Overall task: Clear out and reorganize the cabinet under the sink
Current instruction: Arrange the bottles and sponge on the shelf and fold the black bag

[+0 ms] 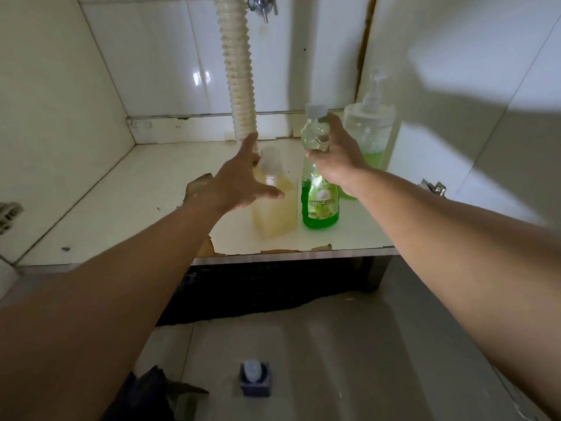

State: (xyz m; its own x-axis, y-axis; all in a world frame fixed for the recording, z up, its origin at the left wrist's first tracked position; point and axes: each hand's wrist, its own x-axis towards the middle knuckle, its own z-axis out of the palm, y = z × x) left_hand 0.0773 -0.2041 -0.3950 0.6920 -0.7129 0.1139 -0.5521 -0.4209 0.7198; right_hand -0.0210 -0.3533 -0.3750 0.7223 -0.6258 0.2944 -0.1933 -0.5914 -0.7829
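Nearest my camera are my two bare forearms, reaching forward and converging into the cabinet, and between them on the grey floor tiles sits a small dark blue square bottle with a pale rounded cap [255, 378].

Starting at the left, my left hand [243, 180] is stretched out with fingers spread and straight, thumb pointing right, hovering in front of a clear squarish bottle of pale yellow liquid [274, 205]. The hand overlaps the bottle's left side, but I cannot tell whether it touches; it has hold of nothing. Behind its fingertips the cream corrugated drain hose [238, 74] hangs down to the white cabinet shelf [121, 208], whose front edge is chipped and peeling.

Just right of the yellow bottle stands an upright clear plastic bottle of green liquid with a white cap and green label [319, 192]. My right hand [338, 153] has its fingers wrapped around the neck from the right side. Behind that hand, against the right wall, stands a clear pump dispenser holding a little green liquid [372, 129].
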